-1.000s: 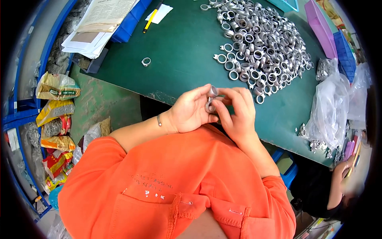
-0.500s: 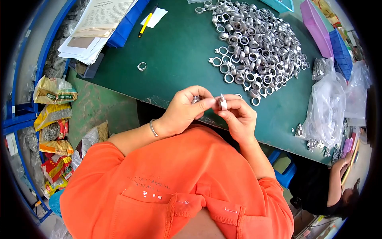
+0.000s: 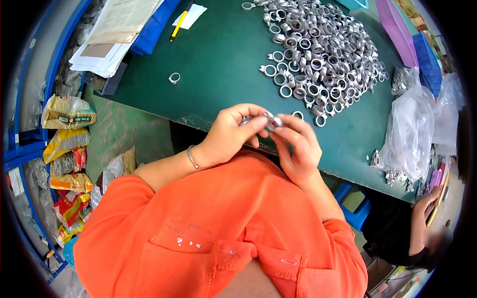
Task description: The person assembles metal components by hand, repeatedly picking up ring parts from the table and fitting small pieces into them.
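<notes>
Both hands meet above the near edge of the green table. My right hand point(image 3: 299, 148) is closed, thumb and fingers pinching a small silvery metal ring point(image 3: 275, 122), slightly blurred. My left hand point(image 3: 229, 130), with a bracelet on its wrist, is closed too; its thumb and forefinger touch the ring's near side. Another bit of grey metal point(image 3: 245, 120) shows inside the curled left fingers, mostly hidden. Beyond the right hand spreads a big heap of similar metal rings point(image 3: 323, 54) with small lugs. One loose ring point(image 3: 297, 115) lies just past the right fingers, and a single ring point(image 3: 174, 78) sits at left.
Papers point(image 3: 107, 44) rest on a blue bin point(image 3: 154, 30) at upper left, near a yellow pen point(image 3: 175, 31). Pink point(image 3: 397, 32) and blue trays point(image 3: 426, 62) and a clear plastic bag point(image 3: 408, 131) stand at right. A co-worker's arm point(image 3: 420, 223) shows at lower right.
The ring in my right hand has turned from edge-on to a more tilted view. My right fingers have shifted slightly, and the whole view has moved a little.
</notes>
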`<state>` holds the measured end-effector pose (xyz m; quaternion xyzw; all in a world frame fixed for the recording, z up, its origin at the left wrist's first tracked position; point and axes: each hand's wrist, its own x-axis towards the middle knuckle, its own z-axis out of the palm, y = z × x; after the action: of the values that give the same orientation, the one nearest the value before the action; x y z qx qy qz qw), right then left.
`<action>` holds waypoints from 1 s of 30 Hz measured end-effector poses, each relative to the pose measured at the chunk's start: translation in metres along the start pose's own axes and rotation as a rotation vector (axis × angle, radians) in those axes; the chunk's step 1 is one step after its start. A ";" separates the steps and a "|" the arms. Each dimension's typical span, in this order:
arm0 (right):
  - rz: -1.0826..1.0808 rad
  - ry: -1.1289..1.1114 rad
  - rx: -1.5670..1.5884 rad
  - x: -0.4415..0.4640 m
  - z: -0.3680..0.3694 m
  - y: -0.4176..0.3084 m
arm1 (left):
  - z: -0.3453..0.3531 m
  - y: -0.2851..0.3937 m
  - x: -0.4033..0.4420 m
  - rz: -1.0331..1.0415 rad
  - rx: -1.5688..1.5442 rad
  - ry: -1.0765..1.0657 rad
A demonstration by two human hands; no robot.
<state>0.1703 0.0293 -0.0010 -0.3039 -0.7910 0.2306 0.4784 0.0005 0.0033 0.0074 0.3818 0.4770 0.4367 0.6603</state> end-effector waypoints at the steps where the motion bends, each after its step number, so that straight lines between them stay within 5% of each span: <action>1: -0.019 -0.034 0.109 0.004 -0.003 -0.004 | 0.001 0.004 0.001 -0.117 -0.320 -0.024; 2: -0.019 -0.029 0.108 0.004 -0.007 -0.005 | 0.000 0.007 0.001 -0.237 -0.638 -0.044; 6: 0.146 -0.062 -0.212 0.001 -0.025 0.014 | -0.014 -0.020 0.005 -0.262 -0.783 -0.203; 8: 0.253 -0.155 -0.534 0.000 -0.028 0.024 | -0.007 -0.018 0.004 -0.265 -0.671 -0.146; 14: 0.261 -0.205 -0.423 0.001 -0.026 0.025 | 0.006 -0.009 0.000 -0.148 -0.269 -0.053; 17: 0.419 -0.143 -0.033 0.001 -0.019 0.012 | 0.006 -0.007 -0.002 -0.155 -0.122 -0.037; 22: 0.065 -0.072 0.027 -0.005 -0.006 0.008 | 0.009 -0.011 -0.003 0.056 0.160 -0.033; 26: 0.627 0.062 0.517 -0.015 -0.004 0.007 | 0.008 -0.011 -0.003 0.342 0.324 0.011; 30: 0.807 -0.168 0.771 -0.024 -0.010 0.006 | 0.007 -0.011 -0.002 0.421 0.350 0.005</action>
<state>0.1897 0.0174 -0.0152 -0.3659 -0.5060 0.6910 0.3641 0.0093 -0.0029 -0.0008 0.5796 0.4571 0.4764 0.4778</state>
